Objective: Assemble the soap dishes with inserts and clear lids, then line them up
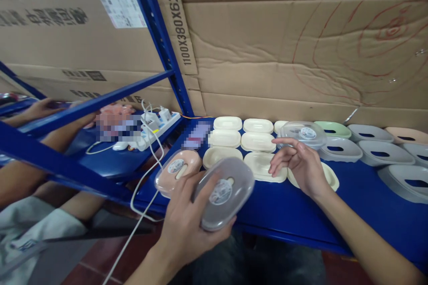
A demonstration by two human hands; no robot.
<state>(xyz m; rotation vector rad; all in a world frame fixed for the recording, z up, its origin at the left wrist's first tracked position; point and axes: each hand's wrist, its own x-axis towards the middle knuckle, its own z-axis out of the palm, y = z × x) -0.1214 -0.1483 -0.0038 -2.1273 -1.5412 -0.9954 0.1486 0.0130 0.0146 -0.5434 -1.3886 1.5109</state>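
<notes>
My left hand (187,218) is closed around a grey soap box (234,200) with a clear cover and a round sticker, held tilted above the table's front edge. My right hand (304,164) has its fingers apart and holds nothing; it hovers over cream soap-dish trays (264,167) laid out in rows. Just behind it is a clear-covered box (290,131) with a round sticker, partly hidden by the fingers. Beside my left hand lies a pink soap box (167,178) with a clear cover and a sticker.
Grey dish parts (384,153) and a green one (332,129) stand to the right on the blue table (277,213). A power strip (160,127) with white cables lies left, past a blue shelf post (167,53). Another person's arms (43,151) are at far left. Cardboard (250,53) stands behind.
</notes>
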